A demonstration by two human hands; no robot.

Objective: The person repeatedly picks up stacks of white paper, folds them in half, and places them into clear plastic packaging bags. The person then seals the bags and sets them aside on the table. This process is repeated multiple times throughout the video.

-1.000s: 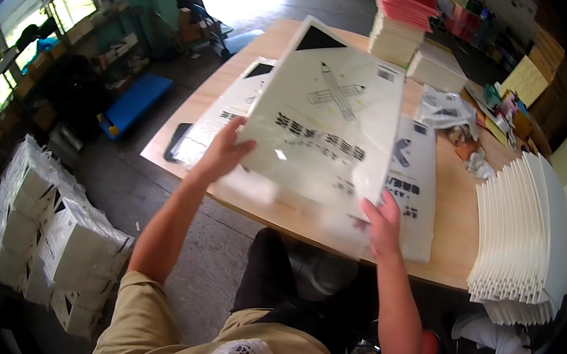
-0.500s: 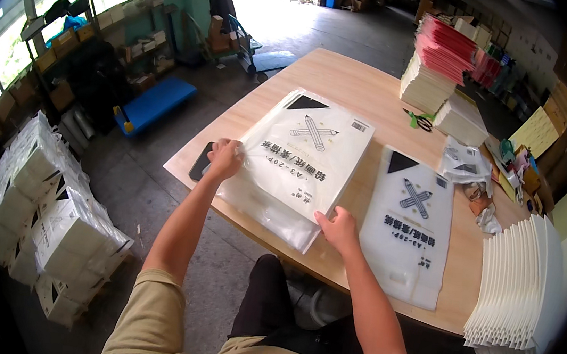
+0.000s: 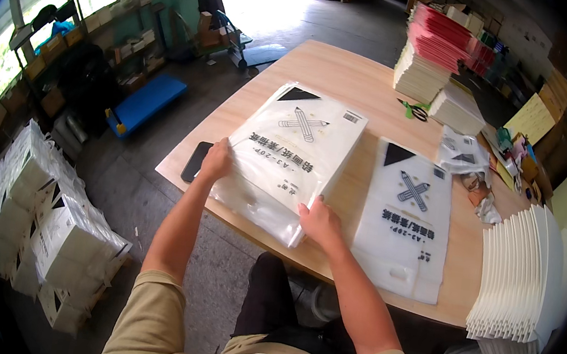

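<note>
A clear printed plastic bag [image 3: 252,208] with a thick stack of white paper [image 3: 286,151] inside lies on the table before me. Printed pencils and dark lettering mark its top face. My left hand [image 3: 217,160] is closed on the bag's left edge, its fingers bent over the side. At the near right corner my right hand [image 3: 320,222] pinches the bag's edge, thumb on top; the other fingertips are partly hidden. Loose plastic hangs past the stack toward me. Right of it lies a flat pile of matching bags [image 3: 400,225]. A black phone [image 3: 195,162] sits beside my left hand.
On the wooden table [image 3: 338,68] stand a tall pink-and-cream paper stack [image 3: 431,50], a white stack [image 3: 457,109], green-handled scissors [image 3: 413,111] and crumpled plastic [image 3: 464,156]. Fanned white sheets [image 3: 510,273] rise at the right. Wrapped packs [image 3: 58,221] are piled at left, near a blue platform cart [image 3: 145,105].
My right hand has shifted slightly left along the bag's near corner, and the plastic on that side now looks drawn in. The left hand keeps its hold. The whole view has shifted a little.
</note>
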